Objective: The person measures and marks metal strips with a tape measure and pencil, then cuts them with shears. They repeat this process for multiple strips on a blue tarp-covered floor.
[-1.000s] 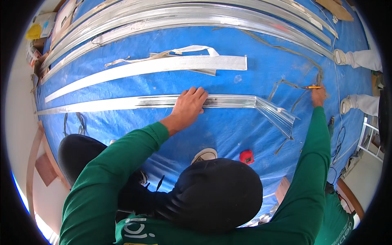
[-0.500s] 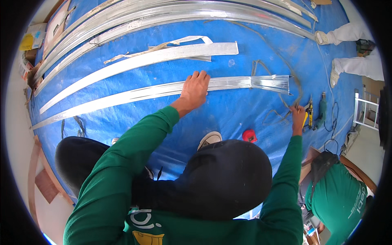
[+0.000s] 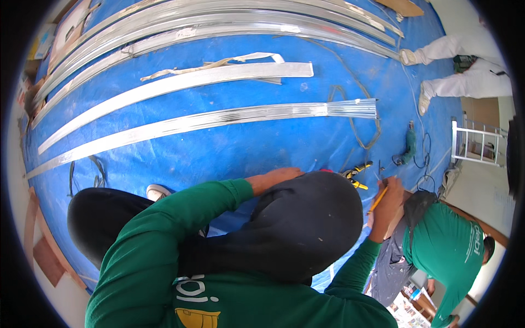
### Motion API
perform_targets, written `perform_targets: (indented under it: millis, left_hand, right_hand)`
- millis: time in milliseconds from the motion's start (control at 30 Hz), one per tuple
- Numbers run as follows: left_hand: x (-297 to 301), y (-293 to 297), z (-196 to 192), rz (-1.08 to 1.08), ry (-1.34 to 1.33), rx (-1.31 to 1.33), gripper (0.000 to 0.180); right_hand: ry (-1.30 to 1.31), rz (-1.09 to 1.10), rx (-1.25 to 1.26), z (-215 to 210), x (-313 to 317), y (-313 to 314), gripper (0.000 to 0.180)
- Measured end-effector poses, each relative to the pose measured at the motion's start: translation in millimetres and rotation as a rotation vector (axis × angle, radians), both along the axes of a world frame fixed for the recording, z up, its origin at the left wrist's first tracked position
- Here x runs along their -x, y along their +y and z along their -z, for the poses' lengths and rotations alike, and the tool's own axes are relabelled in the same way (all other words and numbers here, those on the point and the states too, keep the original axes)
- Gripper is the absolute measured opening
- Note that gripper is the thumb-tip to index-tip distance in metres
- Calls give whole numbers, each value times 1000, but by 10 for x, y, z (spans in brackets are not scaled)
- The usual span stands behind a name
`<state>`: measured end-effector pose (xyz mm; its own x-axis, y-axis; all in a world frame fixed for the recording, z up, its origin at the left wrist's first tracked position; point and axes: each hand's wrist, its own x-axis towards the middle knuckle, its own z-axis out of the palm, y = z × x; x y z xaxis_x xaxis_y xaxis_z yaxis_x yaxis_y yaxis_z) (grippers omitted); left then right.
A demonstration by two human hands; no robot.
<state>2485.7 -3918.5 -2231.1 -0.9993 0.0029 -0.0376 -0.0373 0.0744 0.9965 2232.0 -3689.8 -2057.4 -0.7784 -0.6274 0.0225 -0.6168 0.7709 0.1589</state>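
A thin orange-yellow pencil [image 3: 378, 200] is gripped in the right hand [image 3: 387, 203], fingers curled shut around it, just right of the dark hood. The left hand [image 3: 276, 179] is seen flat-ish by the hood's top edge; what it touches can't be told. Yellow-handled snips [image 3: 354, 176] are lying right between the hands. Further out, a long silver metal strip [image 3: 229, 117] is stretched across the blue tarp [image 3: 246, 147], with plenty of open tarp in between.

A blue tarp [image 3: 229, 147] is covering the floor. Long silvery metal strips [image 3: 180, 123] are lying across it, with more stacked at the far edge. A green drill [image 3: 409, 146] is resting at right, near a white stepladder [image 3: 474, 143]. Another person in white trousers [image 3: 465, 71] is standing far right.
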Motion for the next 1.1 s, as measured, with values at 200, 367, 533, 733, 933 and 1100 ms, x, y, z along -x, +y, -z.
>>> perform_targets:
  millis: [200, 367, 533, 733, 933, 1100]
  left_hand:
    - [135, -322, -148, 130, 5, -99, 51]
    - [233, -119, -316, -112, -39, -703, 57]
    - [71, -418, -340, -616, -311, -662, 54]
    - [-47, -1116, -247, -937, -569, -189, 51]
    - [108, -1358, 8, -999, -625, -578, 63]
    - [-5, -1575, 299, -787, -652, 5, 91]
  right_hand:
    - [-346, 140, 613, -930, -40, -262, 22]
    - [-1008, 359, 1002, 152, -597, -656, 21]
    - [-1421, 559, 780, 1454, -1336, -1050, 30]
    - [-154, -616, 531, 1839, -1357, -1399, 40]
    - [-1280, -32, 538, 2053, -1722, -1935, 26]
    - [-1411, 139, 684, 2323, -1776, -2188, 32]
